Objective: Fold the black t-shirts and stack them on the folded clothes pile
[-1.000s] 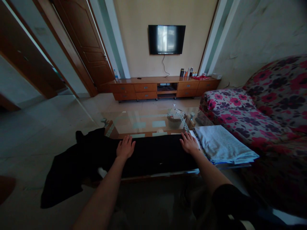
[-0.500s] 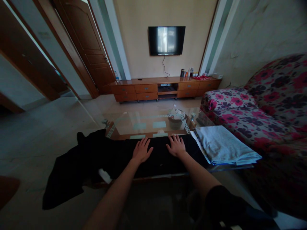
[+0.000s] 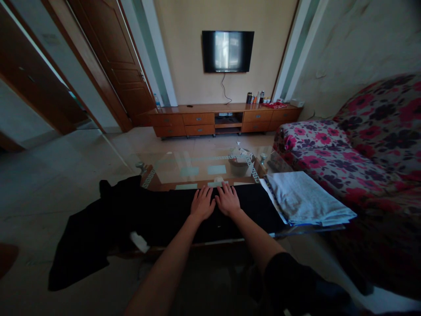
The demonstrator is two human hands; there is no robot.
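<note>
Palms of L hand (image 3: 203, 203) & R hand (image 3: 228, 201) hidden, facedown on black cloth (image 3: 158, 215); cloth's folds too dark to make out, small pale mark (image 3: 219, 226) on it too tiny to read. Part of glass table (image 3: 171, 169) hidden under cloth. White item (image 3: 140, 242) at cloth's edge: can't ID. L forearm (image 3: 167, 272) & R sleeve (image 3: 292, 278) cut by btm edge. Brown obj. (image 3: 7, 259) cut by L edge, also unclear. Sofa (image 3: 388, 109) cut by R edge, lower pt. lost in shadow. Bottles (image 3: 262, 97) too small for labels.

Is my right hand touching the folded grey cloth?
Apart. The head view shows a stretch of black cloth between the right hand and the folded grey cloth.
</note>
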